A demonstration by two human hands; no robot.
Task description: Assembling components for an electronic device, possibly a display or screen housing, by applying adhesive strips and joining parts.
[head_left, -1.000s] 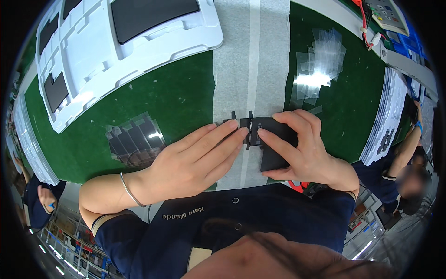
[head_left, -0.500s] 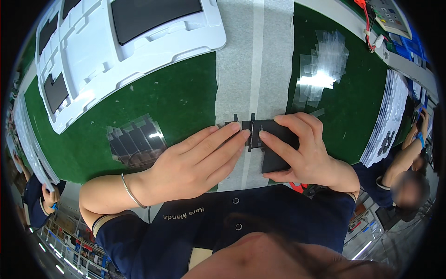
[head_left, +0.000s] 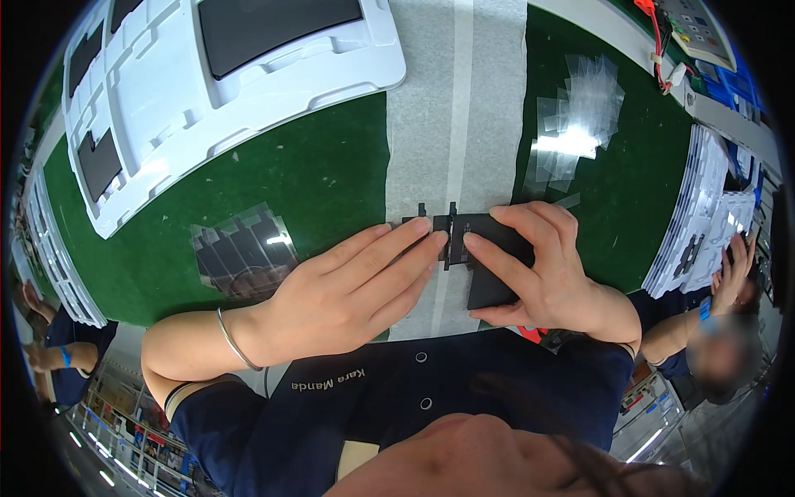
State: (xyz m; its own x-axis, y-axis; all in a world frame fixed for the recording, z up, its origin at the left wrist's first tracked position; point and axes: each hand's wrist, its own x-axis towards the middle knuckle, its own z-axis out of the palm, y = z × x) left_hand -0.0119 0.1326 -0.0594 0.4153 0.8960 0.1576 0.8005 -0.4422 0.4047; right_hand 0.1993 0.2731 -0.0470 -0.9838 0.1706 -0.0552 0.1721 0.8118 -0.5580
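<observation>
A flat black rectangular piece lies on the grey paper strip. My right hand holds it, with fingers curled around its right side and a fingertip pressing near its left edge. Along that edge runs a narrow black strip with a small tab sticking out beyond it. My left hand lies flat with its fingers stretched out, the fingertips resting on the strip's left part and partly covering it. Dark pieces under the left fingers are mostly hidden.
A white moulded tray with black pieces sits at the upper left. Clear film sheets lie right of the grey paper strip, film-covered dark strips left of it. Stacked white trays stand at the right. Co-workers appear at both sides.
My hands and the black piece stay practically still. At the right, a co-worker's hand has come down beside a white tray near the stack; the co-worker's arms at the left have shifted.
</observation>
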